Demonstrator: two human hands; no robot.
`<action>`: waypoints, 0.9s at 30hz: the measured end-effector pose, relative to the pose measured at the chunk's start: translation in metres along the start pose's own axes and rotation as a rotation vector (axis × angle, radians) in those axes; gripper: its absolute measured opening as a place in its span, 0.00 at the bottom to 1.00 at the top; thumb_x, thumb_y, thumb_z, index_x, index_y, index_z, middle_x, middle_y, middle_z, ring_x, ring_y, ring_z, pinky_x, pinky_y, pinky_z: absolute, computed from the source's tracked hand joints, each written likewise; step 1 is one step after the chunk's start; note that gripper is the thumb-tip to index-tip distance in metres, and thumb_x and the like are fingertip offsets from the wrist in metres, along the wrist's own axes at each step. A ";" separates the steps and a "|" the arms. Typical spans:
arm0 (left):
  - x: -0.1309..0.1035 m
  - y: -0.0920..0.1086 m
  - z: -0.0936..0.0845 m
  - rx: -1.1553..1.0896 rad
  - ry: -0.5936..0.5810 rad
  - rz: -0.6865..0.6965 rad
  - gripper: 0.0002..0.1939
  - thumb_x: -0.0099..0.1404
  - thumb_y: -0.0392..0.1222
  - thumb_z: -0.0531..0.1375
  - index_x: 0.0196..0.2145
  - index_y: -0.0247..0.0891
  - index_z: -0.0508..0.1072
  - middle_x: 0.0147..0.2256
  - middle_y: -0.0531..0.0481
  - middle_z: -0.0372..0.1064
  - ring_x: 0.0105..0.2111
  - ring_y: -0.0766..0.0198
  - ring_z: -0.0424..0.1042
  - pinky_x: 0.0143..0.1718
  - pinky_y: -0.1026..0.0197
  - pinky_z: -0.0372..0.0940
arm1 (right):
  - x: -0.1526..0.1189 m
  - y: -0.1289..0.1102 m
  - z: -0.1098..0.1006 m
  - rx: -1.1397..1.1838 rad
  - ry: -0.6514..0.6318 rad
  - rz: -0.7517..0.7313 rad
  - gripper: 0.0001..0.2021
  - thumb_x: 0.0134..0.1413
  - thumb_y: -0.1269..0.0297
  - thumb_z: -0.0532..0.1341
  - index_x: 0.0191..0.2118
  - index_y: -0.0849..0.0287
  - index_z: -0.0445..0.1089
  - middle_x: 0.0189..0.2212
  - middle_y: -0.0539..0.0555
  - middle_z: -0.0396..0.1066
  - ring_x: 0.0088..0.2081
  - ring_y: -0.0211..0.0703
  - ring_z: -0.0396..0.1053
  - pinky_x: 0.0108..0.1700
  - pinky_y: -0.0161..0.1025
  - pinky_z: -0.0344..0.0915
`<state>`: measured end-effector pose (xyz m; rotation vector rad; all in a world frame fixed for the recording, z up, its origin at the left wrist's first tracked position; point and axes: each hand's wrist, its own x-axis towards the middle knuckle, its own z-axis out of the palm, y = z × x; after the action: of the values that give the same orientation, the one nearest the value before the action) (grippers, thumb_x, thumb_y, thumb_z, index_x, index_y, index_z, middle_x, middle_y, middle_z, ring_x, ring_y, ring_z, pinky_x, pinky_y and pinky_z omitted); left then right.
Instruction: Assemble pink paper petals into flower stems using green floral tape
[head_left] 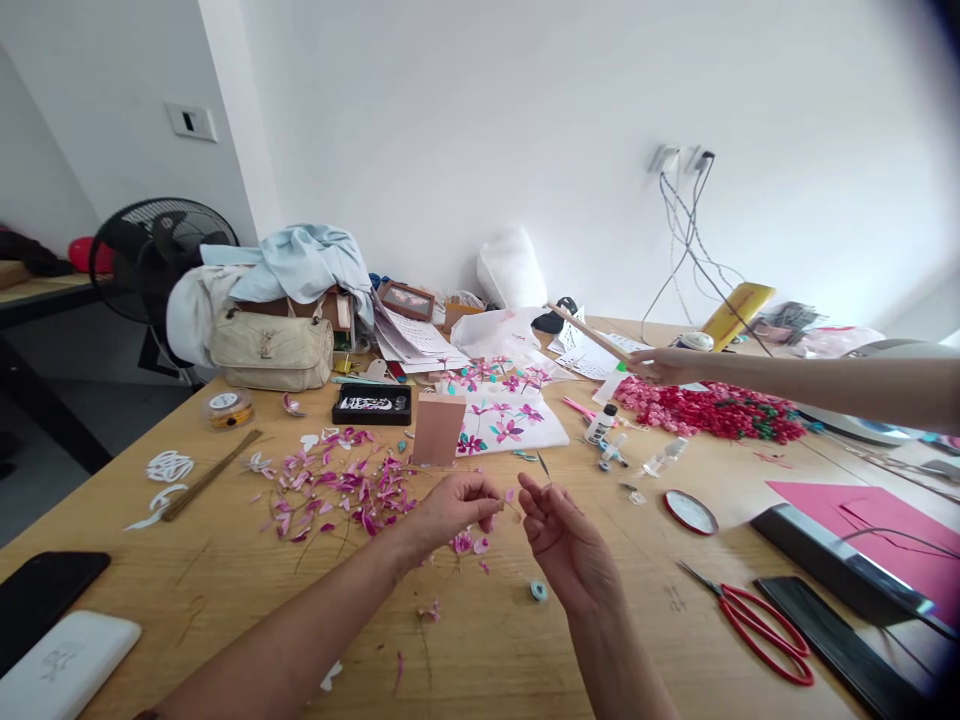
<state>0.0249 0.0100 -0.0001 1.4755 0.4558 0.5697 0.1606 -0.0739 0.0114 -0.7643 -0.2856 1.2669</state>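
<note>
Above the middle of the table, my left hand (454,512) is closed in a pinch. At its fingertips shows a small pink petal (510,495), apparently on a fine wire or thread. My right hand (568,545) is just beside it, palm partly turned up, fingers curled around a thin dark pointed piece (543,465) that sticks up past the fingertips; its kind is unclear. Loose pink petals (375,490) on thin stems lie left of my hands. A small blue spool (538,591) sits below my right hand. A brown card block (439,430) stands behind my left hand.
Red-handled scissors (765,625), a dark phone (840,640) and a red-rimmed round dish (690,512) lie to the right. Another person's arm (750,372) reaches in, holding a wooden stick (592,332). Small bottles (600,424) and a black tray (371,405) stand farther back.
</note>
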 end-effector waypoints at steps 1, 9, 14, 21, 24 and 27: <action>0.000 -0.001 -0.002 -0.002 -0.009 -0.014 0.14 0.53 0.47 0.58 0.26 0.31 0.68 0.21 0.53 0.61 0.21 0.71 0.59 0.25 0.67 0.53 | 0.001 -0.002 -0.002 -0.004 0.007 -0.009 0.05 0.35 0.70 0.67 0.22 0.59 0.70 0.35 0.54 0.75 0.31 0.35 0.71 0.23 0.25 0.64; -0.005 0.002 -0.004 -0.036 -0.080 -0.161 0.14 0.50 0.48 0.60 0.24 0.32 0.67 0.20 0.54 0.61 0.20 0.71 0.59 0.24 0.67 0.52 | 0.002 -0.031 -0.025 -0.088 0.070 -0.131 0.02 0.40 0.68 0.64 0.22 0.59 0.70 0.37 0.54 0.74 0.23 0.30 0.67 0.15 0.25 0.59; -0.007 -0.012 0.005 0.148 -0.142 -0.236 0.08 0.51 0.42 0.57 0.24 0.33 0.67 0.19 0.54 0.61 0.20 0.70 0.60 0.23 0.67 0.53 | -0.001 -0.050 -0.031 -0.034 0.174 -0.282 0.04 0.35 0.69 0.65 0.23 0.59 0.69 0.31 0.52 0.73 0.27 0.33 0.69 0.18 0.25 0.59; -0.011 0.000 0.006 0.330 0.238 0.076 0.17 0.52 0.37 0.58 0.42 0.37 0.70 0.41 0.44 0.65 0.39 0.61 0.64 0.38 0.63 0.59 | -0.015 -0.042 -0.025 -0.498 0.334 -0.714 0.06 0.38 0.65 0.66 0.25 0.59 0.69 0.28 0.50 0.70 0.33 0.37 0.68 0.26 0.29 0.61; -0.011 0.021 0.012 0.177 0.294 0.100 0.13 0.56 0.43 0.55 0.35 0.33 0.73 0.33 0.46 0.68 0.33 0.64 0.65 0.35 0.64 0.59 | -0.021 -0.028 -0.018 -0.938 0.320 -0.896 0.05 0.45 0.63 0.62 0.26 0.59 0.68 0.31 0.53 0.69 0.34 0.40 0.66 0.32 0.35 0.62; -0.009 0.029 0.027 -0.044 0.177 0.031 0.15 0.55 0.47 0.57 0.34 0.32 0.72 0.27 0.49 0.65 0.27 0.68 0.62 0.29 0.66 0.58 | -0.025 -0.014 -0.009 -1.312 0.251 -1.017 0.05 0.49 0.64 0.58 0.27 0.58 0.67 0.31 0.54 0.68 0.31 0.39 0.66 0.32 0.36 0.63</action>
<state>0.0318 -0.0163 0.0294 1.3977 0.5556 0.7344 0.1688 -0.1015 0.0199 -1.5600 -1.1700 -0.1382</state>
